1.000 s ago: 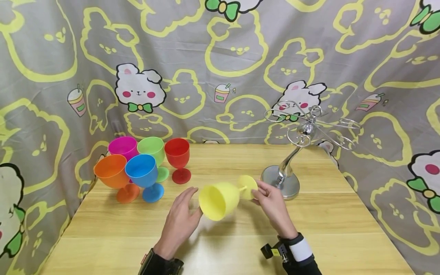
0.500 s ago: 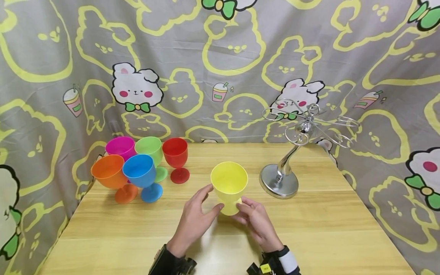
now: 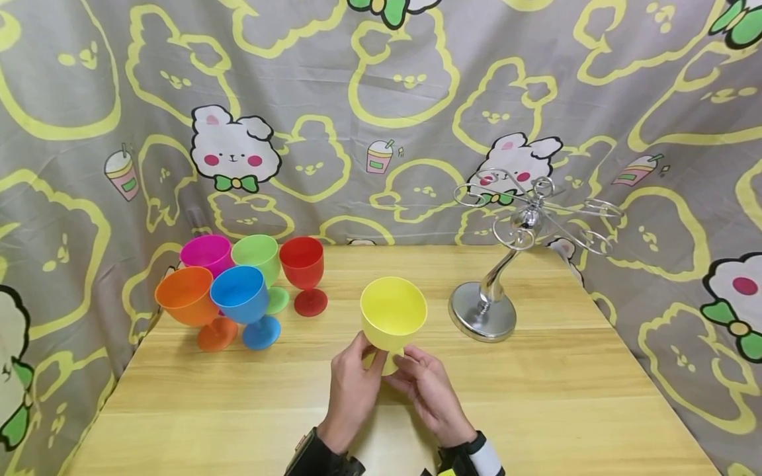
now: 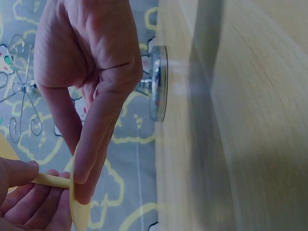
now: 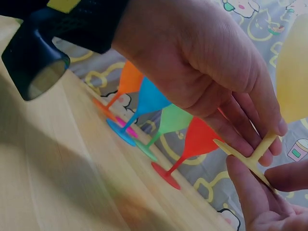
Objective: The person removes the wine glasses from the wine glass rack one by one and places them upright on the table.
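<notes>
In the head view, a yellow goblet [image 3: 393,307] stands upright between my two hands, its bowl above them and its mouth facing up. My left hand [image 3: 354,387] pinches its stem just under the bowl; the right wrist view shows that thumb and fingers around the stem [image 5: 263,149]. Lower down, my right hand [image 3: 431,390] grips the round foot. In the left wrist view, the foot [image 4: 80,214] is edge-on between the right thumb and fingers. The hands partly cover the stem and foot in the head view.
At the left stand orange [image 3: 187,297], blue [image 3: 238,297], magenta [image 3: 205,251], green [image 3: 256,258] and red [image 3: 302,258] goblets. To the right, a chrome stand [image 3: 485,311] spreads looped wire arms. A patterned curtain [image 3: 321,79] hangs behind the wooden table [image 3: 536,403].
The yellow goblet has turned from lying sideways to upright. My right hand kept its hold on the foot and moved left; my left hand, first beside the bowl, now pinches the stem.
</notes>
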